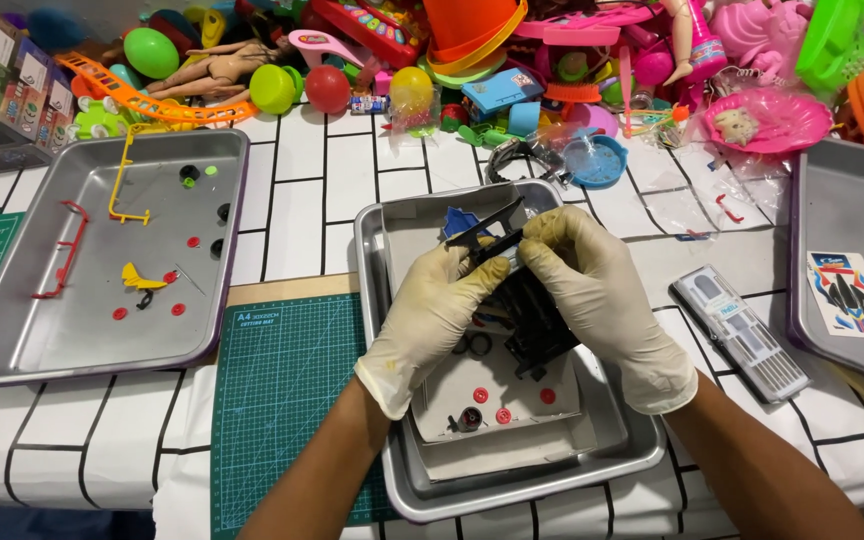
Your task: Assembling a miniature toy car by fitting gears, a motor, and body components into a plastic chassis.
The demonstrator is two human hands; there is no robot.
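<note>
Both my hands wear pale latex gloves and meet over a metal tray (388,300) in the middle. My left hand (432,320) and my right hand (592,290) together grip a black plastic parts frame (487,232). More of the black frame (532,335) hangs below my right palm. In the tray under them lie small red round pieces (503,415), a black ring (474,345), a blue piece (458,222) and a white card (552,420).
A second metal tray (12,330) at left holds red and yellow plastic parts. A green cutting mat (282,390) lies in front. A grey tool case (742,335) and a third tray (832,210) with a sticker sheet sit at right. Colourful toys (472,60) crowd the back.
</note>
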